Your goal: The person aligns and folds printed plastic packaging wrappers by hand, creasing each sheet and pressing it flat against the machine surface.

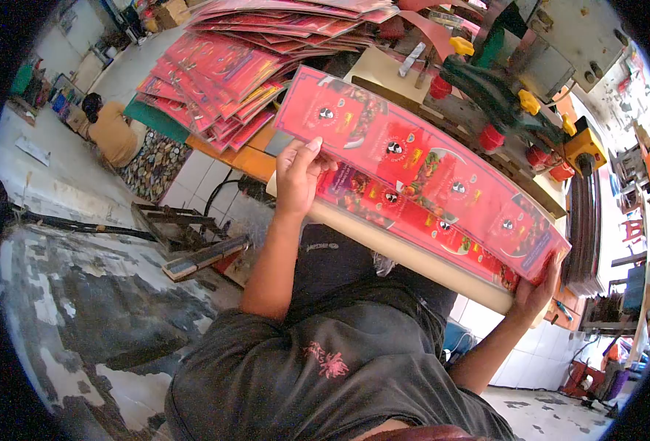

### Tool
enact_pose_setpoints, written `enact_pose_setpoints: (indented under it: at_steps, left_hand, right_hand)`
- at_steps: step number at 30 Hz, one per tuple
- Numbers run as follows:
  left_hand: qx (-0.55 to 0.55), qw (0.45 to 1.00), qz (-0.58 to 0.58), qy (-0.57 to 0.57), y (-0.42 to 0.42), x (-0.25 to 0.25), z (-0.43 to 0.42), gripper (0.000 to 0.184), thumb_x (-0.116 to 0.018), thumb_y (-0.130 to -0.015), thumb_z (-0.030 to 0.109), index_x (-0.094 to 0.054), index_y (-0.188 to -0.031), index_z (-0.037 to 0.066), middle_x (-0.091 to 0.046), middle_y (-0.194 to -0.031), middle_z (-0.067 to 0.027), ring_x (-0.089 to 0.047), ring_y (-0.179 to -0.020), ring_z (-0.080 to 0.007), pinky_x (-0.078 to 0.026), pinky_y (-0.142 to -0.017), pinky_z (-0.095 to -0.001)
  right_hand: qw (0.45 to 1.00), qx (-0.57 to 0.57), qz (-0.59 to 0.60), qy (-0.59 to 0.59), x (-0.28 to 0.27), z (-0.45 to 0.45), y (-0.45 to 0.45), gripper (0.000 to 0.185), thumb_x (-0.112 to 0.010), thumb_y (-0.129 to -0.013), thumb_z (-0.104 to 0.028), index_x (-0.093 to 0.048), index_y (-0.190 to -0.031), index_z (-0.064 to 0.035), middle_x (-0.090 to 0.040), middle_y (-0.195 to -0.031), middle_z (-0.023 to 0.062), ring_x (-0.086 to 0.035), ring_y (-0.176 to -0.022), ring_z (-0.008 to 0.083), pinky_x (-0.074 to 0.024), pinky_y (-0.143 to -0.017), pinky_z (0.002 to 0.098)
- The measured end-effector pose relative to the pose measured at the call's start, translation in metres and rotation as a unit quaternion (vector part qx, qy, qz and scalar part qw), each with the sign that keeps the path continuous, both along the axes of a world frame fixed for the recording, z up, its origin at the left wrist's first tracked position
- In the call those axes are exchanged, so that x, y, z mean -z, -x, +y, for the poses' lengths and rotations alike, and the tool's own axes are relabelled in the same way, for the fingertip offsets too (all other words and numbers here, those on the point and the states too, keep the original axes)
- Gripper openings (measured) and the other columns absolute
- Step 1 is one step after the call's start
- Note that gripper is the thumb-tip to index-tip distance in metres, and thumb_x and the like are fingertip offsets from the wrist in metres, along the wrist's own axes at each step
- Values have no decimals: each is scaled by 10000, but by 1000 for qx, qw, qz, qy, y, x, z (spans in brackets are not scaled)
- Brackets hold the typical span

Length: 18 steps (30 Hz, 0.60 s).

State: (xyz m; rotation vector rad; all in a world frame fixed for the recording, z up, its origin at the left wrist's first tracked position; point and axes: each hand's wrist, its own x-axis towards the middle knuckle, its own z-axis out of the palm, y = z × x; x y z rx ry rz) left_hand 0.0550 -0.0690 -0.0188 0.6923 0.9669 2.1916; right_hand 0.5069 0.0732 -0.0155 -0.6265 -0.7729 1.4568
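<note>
A long red printed plastic sheet with food pictures and round logos stretches across the front of the workbench. My left hand pinches its near edge toward the left end, thumb on top and fingers curled under. At the other end, my right hand grips the right corner, its fingers partly hidden behind the sheet. Below the raised sheet lies more red printed film, along a cream rounded bench edge. Whether this lower film is a separate sheet I cannot tell.
Loosely stacked red printed sheets pile up at the back left. Behind the sheet runs a machine with yellow knobs, red cylinders and a yellow control box. A person sits on the floor far left.
</note>
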Motion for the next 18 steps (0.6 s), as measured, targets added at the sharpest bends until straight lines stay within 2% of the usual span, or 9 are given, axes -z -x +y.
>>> enact_pose_setpoints:
  at_steps: [7,10,18]
  left_hand:
    - [9,1000,3,-14,-3,-5,0,176,-576,-956,168,-618,-925,-1,-680,-833,-117,-618,-687,-169,-499,-656,-298]
    - [-5,1000,14,14,-4,-6,2,189,-579,-960,175,-621,-913,-3,-682,-819,-118,-611,-679,-159,-493,-651,-289]
    - [-27,999,30,36,-5,-4,5,160,-603,-958,164,-641,-931,11,-689,-816,-88,-620,-679,-126,-483,-605,-256]
  right_hand:
    - [1000,-17,-12,-5,2,2,-6,458,-554,-994,-217,-452,-1394,-20,-558,-1354,131,-536,-1247,234,-414,-1075,427]
    - [1000,-9,-17,-3,5,5,-9,461,-550,-997,-226,-451,-1395,-15,-555,-1358,135,-536,-1248,237,-414,-1074,425]
    - [999,-37,6,-5,1,3,-6,460,-547,-997,-224,-454,-1395,-14,-540,-1377,138,-509,-1279,246,-378,-1105,442]
